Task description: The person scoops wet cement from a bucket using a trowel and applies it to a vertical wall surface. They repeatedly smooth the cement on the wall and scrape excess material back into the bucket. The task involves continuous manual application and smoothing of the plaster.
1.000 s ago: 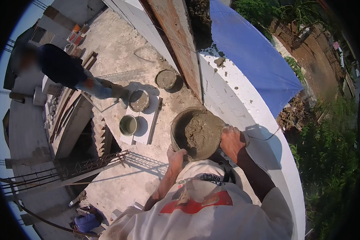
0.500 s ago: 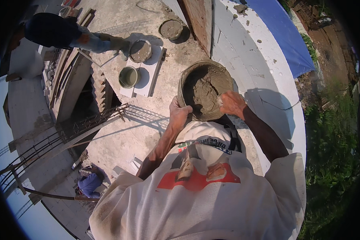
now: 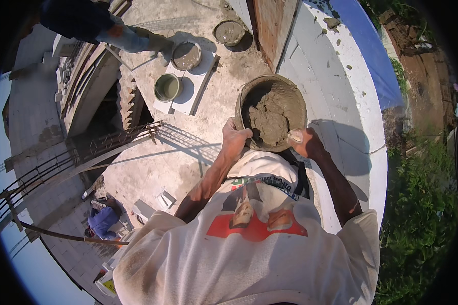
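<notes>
A round bucket (image 3: 299, 101), crusted with cement, is in front of my waist, tilted toward me. Wet grey-brown mortar (image 3: 270, 116) is heaped inside it, with a hollow along its left side. My left hand (image 3: 234, 140) is closed on the bucket's near-left rim, thumb toward the inside. At the near-right rim my right hand (image 3: 306, 144) is closed too, its fingers bent over the edge and smeared with pale mortar. No tool shows in either hand.
White blocks (image 3: 192, 101) carry a bucket of mortar (image 3: 186, 56) and one of greyish liquid (image 3: 168, 87). Another mortar bucket (image 3: 229, 33) stands beyond. A white wall (image 3: 336, 84) curves along my right. A rebar cage (image 3: 86, 161) lies left. Co-workers (image 3: 132, 38) (image 3: 103, 222) are on the left.
My right hand has drawn back from over the mortar to the bucket's rim. The mortar has been heaped toward the middle. In the picture, the bucket sits slightly farther right.
</notes>
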`<state>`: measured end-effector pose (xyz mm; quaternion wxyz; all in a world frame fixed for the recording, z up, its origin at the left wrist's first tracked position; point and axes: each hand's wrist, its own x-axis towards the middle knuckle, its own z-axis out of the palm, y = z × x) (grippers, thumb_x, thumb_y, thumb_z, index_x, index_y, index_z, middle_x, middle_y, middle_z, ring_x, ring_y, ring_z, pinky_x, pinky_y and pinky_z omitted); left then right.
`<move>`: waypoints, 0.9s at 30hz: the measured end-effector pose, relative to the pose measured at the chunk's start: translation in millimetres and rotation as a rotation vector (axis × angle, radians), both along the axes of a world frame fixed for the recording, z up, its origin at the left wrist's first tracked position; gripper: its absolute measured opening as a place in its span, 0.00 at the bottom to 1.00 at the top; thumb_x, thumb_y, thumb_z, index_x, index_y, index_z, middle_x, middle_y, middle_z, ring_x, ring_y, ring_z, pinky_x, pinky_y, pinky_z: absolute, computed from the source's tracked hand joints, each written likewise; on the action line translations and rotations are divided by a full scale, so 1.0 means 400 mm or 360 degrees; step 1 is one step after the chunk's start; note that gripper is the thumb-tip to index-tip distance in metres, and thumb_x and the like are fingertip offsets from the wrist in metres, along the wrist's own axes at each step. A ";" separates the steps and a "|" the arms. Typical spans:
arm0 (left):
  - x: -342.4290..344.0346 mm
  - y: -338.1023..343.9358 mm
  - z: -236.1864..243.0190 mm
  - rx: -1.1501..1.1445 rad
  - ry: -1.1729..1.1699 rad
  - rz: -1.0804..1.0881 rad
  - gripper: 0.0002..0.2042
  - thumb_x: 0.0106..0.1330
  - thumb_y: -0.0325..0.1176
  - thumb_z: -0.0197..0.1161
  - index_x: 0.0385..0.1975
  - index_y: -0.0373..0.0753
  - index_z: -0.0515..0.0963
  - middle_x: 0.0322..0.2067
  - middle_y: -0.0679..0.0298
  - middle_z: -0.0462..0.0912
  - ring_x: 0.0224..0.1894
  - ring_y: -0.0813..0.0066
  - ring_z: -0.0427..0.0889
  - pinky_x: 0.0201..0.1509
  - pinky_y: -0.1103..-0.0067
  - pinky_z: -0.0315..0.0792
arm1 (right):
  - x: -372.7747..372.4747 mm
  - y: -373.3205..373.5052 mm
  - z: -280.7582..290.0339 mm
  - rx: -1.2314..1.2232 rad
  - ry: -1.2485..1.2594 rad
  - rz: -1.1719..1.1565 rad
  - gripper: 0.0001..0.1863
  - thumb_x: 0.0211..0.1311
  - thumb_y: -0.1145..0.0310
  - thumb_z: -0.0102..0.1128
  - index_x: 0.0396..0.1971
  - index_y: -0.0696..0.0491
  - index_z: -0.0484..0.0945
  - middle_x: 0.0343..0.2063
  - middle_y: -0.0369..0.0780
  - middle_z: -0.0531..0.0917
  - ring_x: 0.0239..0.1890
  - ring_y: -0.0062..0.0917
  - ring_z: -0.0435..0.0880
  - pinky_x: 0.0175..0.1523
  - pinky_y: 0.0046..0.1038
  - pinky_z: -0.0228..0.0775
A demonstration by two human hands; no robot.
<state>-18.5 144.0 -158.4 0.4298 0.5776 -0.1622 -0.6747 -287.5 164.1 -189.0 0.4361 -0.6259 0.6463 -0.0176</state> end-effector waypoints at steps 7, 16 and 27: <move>0.017 -0.017 -0.033 -0.0015 -0.0032 -0.0033 0.20 0.52 0.11 0.58 0.46 0.28 0.76 0.41 0.55 0.87 0.37 0.69 0.87 0.43 0.74 0.83 | -0.050 -0.026 0.199 0.0008 -0.0177 -0.0100 0.25 0.60 0.54 0.69 0.48 0.60 0.87 0.38 0.53 0.89 0.44 0.42 0.90 0.52 0.38 0.81; 0.024 -0.042 0.000 0.0089 0.0000 0.0043 0.16 0.53 0.11 0.58 0.42 0.30 0.76 0.36 0.55 0.86 0.33 0.63 0.87 0.37 0.69 0.86 | -0.165 -0.114 0.648 -0.0265 -0.0257 -0.0092 0.17 0.55 0.62 0.71 0.37 0.62 0.86 0.28 0.46 0.87 0.30 0.31 0.86 0.40 0.32 0.78; 0.046 -0.040 -0.041 0.0095 -0.0025 0.0016 0.19 0.53 0.13 0.59 0.48 0.29 0.76 0.38 0.54 0.85 0.33 0.63 0.87 0.36 0.69 0.85 | -0.327 -0.482 1.077 -0.0526 -0.0347 -0.0598 0.10 0.58 0.71 0.60 0.20 0.59 0.78 0.17 0.38 0.77 0.17 0.20 0.75 0.21 0.29 0.66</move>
